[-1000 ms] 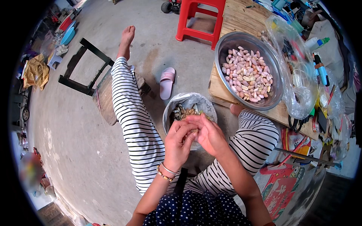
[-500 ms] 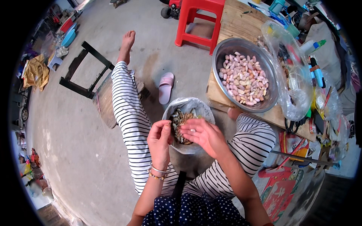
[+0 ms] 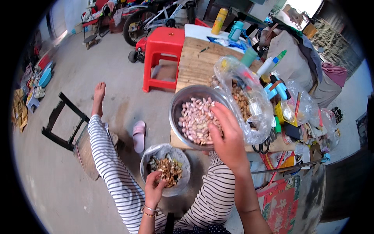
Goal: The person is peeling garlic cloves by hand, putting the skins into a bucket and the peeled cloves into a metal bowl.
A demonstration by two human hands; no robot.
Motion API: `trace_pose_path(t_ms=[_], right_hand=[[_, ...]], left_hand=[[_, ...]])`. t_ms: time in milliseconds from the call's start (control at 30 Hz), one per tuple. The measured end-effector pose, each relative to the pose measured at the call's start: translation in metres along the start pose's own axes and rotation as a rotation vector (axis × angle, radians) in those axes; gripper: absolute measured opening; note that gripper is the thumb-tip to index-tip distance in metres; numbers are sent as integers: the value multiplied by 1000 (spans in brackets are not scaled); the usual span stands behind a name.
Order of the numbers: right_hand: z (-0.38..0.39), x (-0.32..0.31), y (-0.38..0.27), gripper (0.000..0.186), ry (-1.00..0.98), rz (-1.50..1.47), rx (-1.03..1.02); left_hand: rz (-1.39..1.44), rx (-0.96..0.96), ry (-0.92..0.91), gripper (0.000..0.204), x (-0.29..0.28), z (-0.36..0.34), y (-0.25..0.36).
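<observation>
Many shelled peanuts (image 3: 194, 119) lie under right-hand fingers (image 3: 219, 126).

Right hand: I see my right hand (image 3: 226, 134) reaching into the metal bowl (image 3: 180, 109), fingers on the pink peanuts (image 3: 196, 119).
Left hand: my left hand (image 3: 154, 188) touches shells in the bag-lined bowl (image 3: 150, 156).
Nearby: red stool (image 3: 161, 50), pink slipper (image 3: 138, 134).

- Two hands are showing: the left hand (image 3: 155, 190) and the right hand (image 3: 226, 134).
- One metal bowl (image 3: 176, 117) of pink peanuts is sitting on the tabletop (image 3: 196, 64).
- One smaller bowl (image 3: 183, 183), lined with plastic and holding shells, is resting low between the legs.
- One clear plastic bag (image 3: 249, 97) is lying beside the metal bowl.
- One red stool (image 3: 163, 50) is standing on the floor.
- One pink slipper (image 3: 138, 135) is lying there.
- One yellow bottle (image 3: 219, 21) is standing at the far end.
</observation>
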State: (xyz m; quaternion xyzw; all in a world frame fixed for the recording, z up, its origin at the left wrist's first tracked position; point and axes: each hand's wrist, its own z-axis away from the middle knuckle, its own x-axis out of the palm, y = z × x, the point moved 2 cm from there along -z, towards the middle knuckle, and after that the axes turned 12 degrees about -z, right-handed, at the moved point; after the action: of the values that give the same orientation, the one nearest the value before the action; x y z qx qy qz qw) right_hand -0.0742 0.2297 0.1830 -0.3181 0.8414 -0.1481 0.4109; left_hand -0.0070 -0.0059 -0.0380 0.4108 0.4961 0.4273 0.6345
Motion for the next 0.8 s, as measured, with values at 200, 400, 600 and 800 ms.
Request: trace_pose_path(t_ms=[200, 400, 600, 800], right_hand=[[-17, -64, 79, 28, 103, -68, 419], [-19, -53, 152, 36, -329, 136, 265], [-34, -37, 180, 30, -289, 293, 279], [-36, -35, 180, 26, -287, 336, 271]], left_hand=[[57, -113, 47, 28, -19, -4, -23], [181, -137, -6, 25, -5, -4, -25], [148, -118, 2, 25, -7, -2, -21], [158, -110, 25, 23, -10, -1, -25]])
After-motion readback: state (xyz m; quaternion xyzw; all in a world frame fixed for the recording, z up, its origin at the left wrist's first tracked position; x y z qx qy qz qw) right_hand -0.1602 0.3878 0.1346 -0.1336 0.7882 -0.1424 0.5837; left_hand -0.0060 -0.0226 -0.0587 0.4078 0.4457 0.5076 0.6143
